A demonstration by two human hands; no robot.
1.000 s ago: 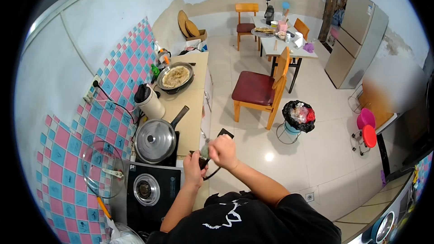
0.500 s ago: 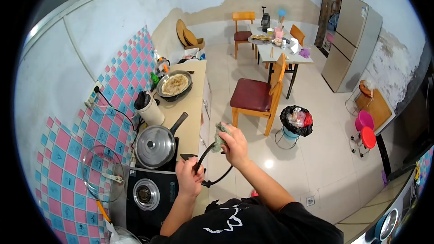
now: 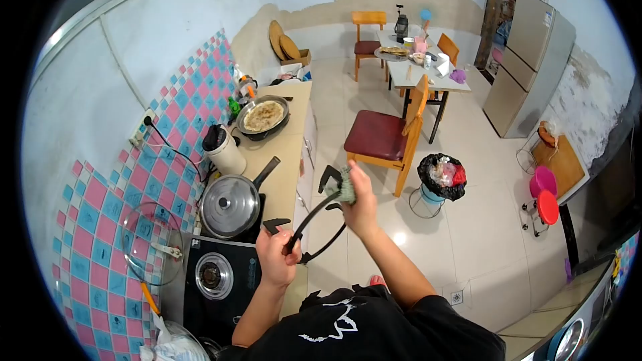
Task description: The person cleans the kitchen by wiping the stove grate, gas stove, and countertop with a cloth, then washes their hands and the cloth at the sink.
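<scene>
**Ring hanging between your hands**

Low in the centre, your left hand is pinching the black ring; your right hand is pressing a green scrubber against it. Snagging a prong could be twisting it loose.

A black ring-shaped stand with short, angular prongs tilts in mid-air in your left hand; a fuzzy grey-green scrubber, bunched in your right hand, touches the stand's far side
</scene>
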